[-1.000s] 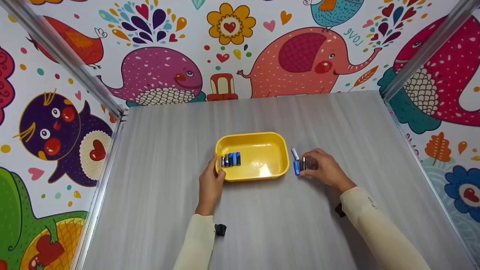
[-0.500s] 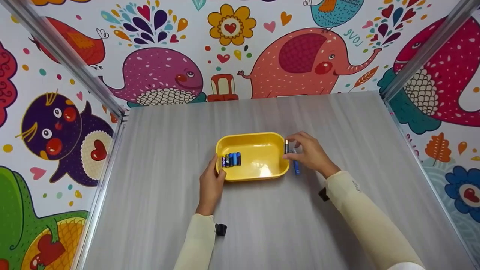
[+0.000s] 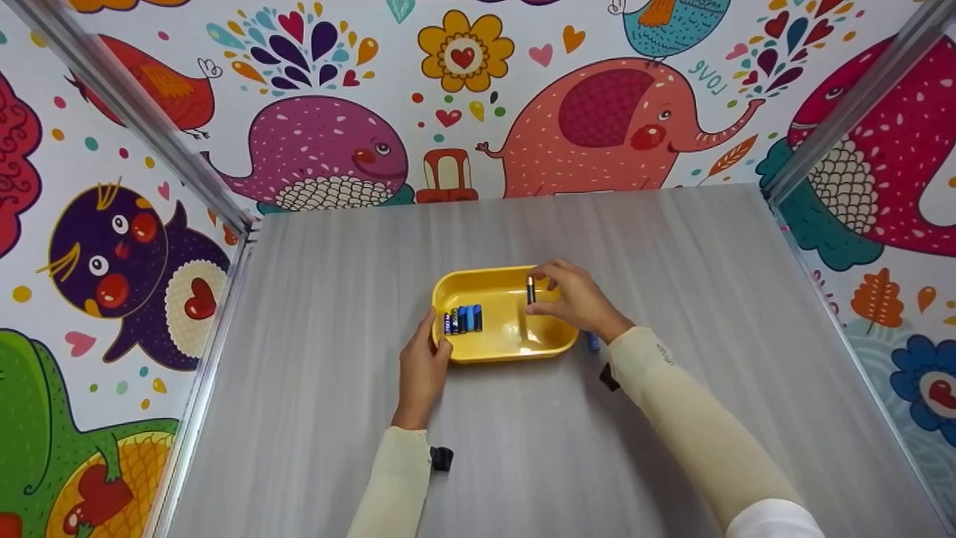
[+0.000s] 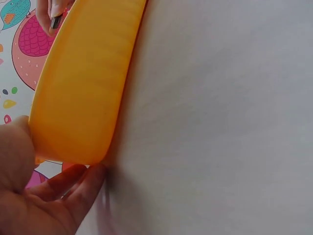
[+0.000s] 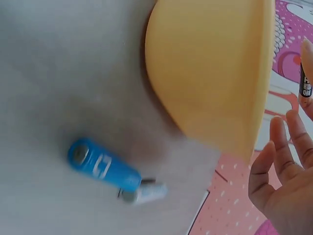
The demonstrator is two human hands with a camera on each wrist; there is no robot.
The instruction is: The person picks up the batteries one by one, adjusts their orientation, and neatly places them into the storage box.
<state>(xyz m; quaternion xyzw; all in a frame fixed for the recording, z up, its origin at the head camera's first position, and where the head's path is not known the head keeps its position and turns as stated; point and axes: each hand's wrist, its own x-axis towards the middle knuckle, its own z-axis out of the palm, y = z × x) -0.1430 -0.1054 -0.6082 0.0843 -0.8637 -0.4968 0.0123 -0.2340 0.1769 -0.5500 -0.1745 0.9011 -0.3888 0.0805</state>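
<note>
A yellow plastic tray (image 3: 499,332) sits on the table with a row of several batteries (image 3: 463,319), dark and blue, lying side by side at its left end. My left hand (image 3: 422,370) grips the tray's left edge, the thumb at the rim and the fingers against the outer wall. Over the right part of the tray, my right hand (image 3: 579,299) pinches a black battery (image 3: 531,291) with a copper-coloured end between thumb and fingertip. Just right of the tray lies a blue battery (image 5: 105,164) with a white battery (image 5: 149,193) beside it; the right arm partly hides them in the head view.
The grey wood-grain table (image 3: 336,321) extends around the tray. Walls printed with cartoon animals (image 3: 328,149) stand at the back and sides, with metal posts (image 3: 134,112) at the corners.
My right hand has carried the black battery leftward from beside the tray, across its right rim, to above its inside. The left hand has kept its hold on the tray.
</note>
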